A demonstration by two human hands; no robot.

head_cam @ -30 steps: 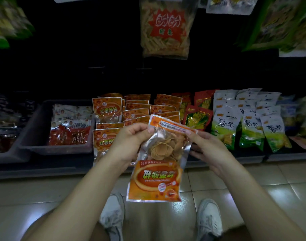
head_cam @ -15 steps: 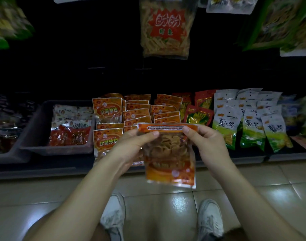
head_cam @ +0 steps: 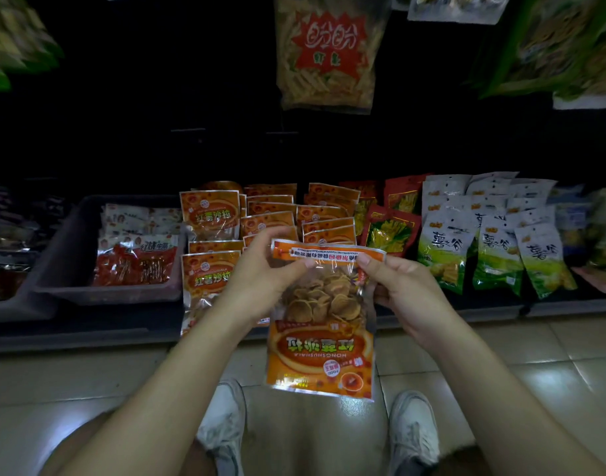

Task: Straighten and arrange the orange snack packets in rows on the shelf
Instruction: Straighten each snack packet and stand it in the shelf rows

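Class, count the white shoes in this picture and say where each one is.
2. The left shoe lies on the floor below-left of the held orange packet; the right shoe below-right of it. None appears hidden.

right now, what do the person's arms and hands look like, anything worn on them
Both forearms are bare as far as the frame shows, with no sleeves in view. The left hand and right hand wear no gloves, and no watch, bracelet or ring shows.
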